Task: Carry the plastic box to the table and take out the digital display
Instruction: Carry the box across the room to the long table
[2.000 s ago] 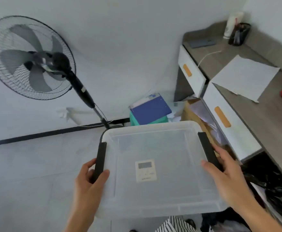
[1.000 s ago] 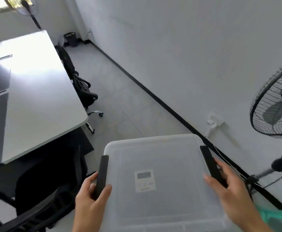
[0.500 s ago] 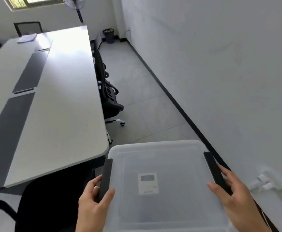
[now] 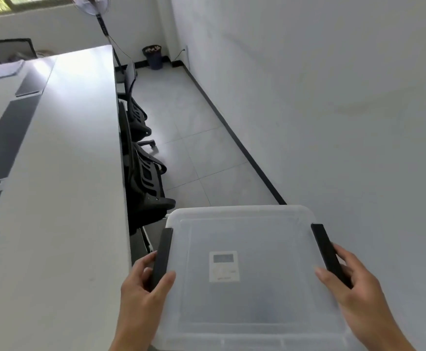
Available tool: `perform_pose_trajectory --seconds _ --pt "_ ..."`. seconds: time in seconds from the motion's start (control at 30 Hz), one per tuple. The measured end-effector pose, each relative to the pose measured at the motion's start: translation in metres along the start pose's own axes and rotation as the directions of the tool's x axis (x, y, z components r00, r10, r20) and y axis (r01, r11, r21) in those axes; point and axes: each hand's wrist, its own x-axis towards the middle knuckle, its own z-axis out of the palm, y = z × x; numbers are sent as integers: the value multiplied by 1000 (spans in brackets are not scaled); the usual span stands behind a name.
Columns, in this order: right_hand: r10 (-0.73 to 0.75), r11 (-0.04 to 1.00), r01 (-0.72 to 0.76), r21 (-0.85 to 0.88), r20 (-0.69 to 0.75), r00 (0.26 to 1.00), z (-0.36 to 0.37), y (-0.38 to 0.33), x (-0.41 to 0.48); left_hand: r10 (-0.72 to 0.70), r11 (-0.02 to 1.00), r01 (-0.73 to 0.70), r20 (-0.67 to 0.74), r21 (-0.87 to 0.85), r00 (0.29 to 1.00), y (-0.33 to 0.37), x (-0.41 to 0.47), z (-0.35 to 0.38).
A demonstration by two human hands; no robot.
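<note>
Your left hand (image 4: 142,287) and right hand (image 4: 356,292) are bare, with no gloves, rings or watch visible. Both forearms show uncovered to the near edge of view; no sleeve reaches them.

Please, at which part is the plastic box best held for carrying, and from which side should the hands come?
Probably at the two black clips on the short sides of the plastic box, one from each side. The left hand and right hand grip there now, thumbs on the lid, keeping it level.
</note>
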Motion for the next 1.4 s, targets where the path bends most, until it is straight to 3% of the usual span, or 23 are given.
perform_pose_trajectory --seconds 0.27,0.53,1.1,1.4 --pt "-47 997 54 -56 125 991 11 -78 207 -5 999 2 -86 -41 996 76 147 82" --pt "-64 991 89 -97 238 969 82 -143 367 -60 994 38 -215 -105 975 111 290 102" --pt "-13 997 24 -76 137 991 261 -293 675 -48 997 41 -92 -67 995 238 696 105" --pt "-8 996 22 -84 158 987 344 -367 904 -76 995 66 -149 -74 986 299 922 151"
